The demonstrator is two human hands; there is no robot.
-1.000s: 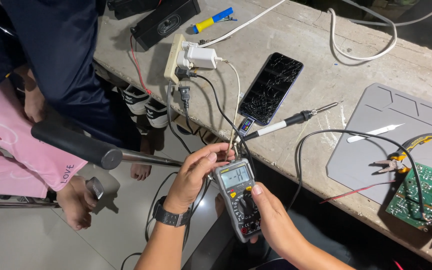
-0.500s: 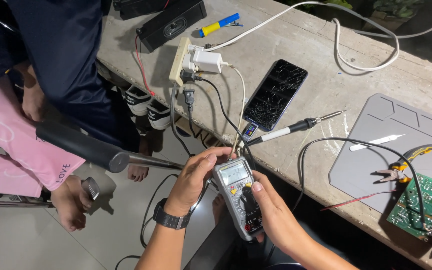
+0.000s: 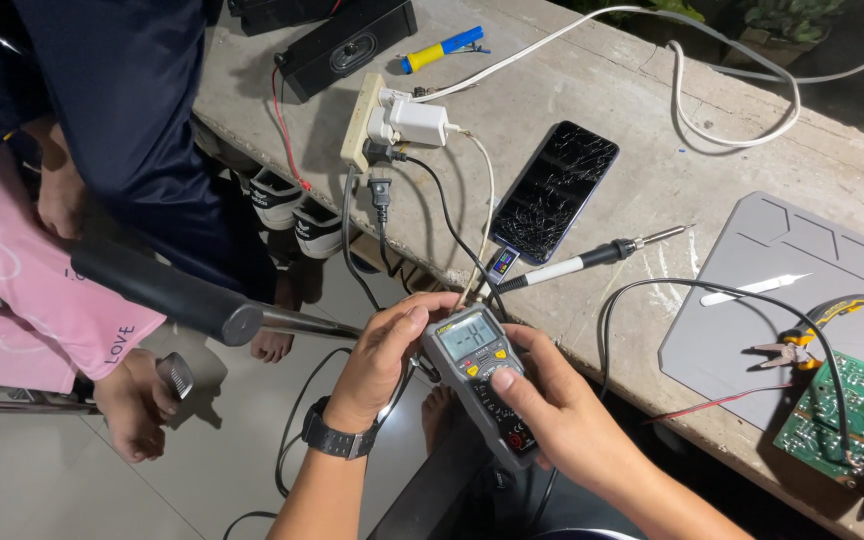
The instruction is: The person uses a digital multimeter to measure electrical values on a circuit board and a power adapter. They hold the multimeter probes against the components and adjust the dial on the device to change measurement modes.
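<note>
Your meter and hands have barely shifted since a moment ago; low in the frame's centre, your left hand (image 3: 384, 358) curls its fingers round the multimeter's (image 3: 480, 385) upper left edge; your right hand (image 3: 562, 420) grips its lower right side, thumb pressed on the dial, just off the concrete bench (image 3: 642, 190) edge.

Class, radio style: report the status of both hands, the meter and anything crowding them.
Left hand in grip on multimeter, top edge. Right hand holds its body, thumb on dial. Soldering iron and cracked phone lie on bench just beyond.
</note>
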